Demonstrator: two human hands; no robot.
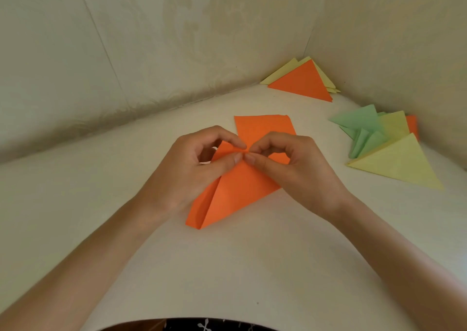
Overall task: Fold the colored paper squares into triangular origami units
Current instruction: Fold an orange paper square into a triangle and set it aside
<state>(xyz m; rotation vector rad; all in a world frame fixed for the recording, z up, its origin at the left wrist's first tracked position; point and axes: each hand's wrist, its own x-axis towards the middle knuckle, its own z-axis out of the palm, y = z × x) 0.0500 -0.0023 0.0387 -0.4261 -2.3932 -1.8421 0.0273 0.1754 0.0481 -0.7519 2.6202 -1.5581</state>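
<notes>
A partly folded orange paper (235,191) lies in the middle of the white table (227,267), its pointed end toward me. My left hand (192,169) and my right hand (290,166) meet at its upper part, each pinching the paper between thumb and forefinger. A flat orange sheet (262,127) lies just behind my fingers, partly covered by them.
In the far corner lies an orange triangle (303,83) on top of yellow ones (283,71). At the right lies a heap of green folded units (361,131), a large yellow triangle (396,164) and an orange piece (412,126). Patterned walls (126,53) close the table's back and right.
</notes>
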